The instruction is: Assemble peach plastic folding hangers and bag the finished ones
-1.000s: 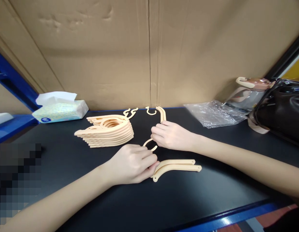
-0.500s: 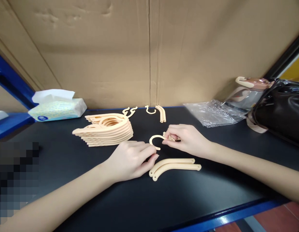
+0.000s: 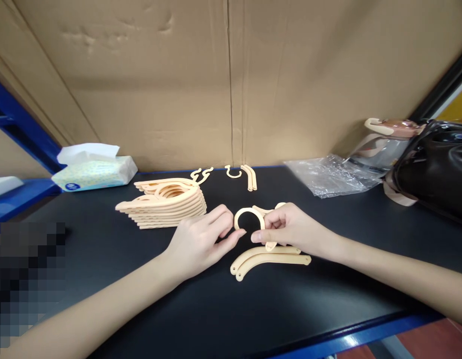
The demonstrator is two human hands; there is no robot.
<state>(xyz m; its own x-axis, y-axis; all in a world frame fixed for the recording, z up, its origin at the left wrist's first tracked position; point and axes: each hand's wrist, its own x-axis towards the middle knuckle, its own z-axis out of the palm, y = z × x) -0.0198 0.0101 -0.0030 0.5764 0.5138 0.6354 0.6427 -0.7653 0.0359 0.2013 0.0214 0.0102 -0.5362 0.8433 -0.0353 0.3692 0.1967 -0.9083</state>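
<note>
Curved hook: was gripped in the fingers of the right hand, over the table.
Left hand: sat beside it; I couldn't tell its grip.
Loose bars: a low swing could have scattered them.

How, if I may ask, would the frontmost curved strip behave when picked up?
The frontmost curved strip is probably stiff, since it holds a smooth bend; likely light, being so slender; and unlikely to roll, as its bent shape lies flat.

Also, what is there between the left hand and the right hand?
A beige curved hook, as the head view shows. The right hand holds it; the left hand is at its other side, contact unclear.
</note>
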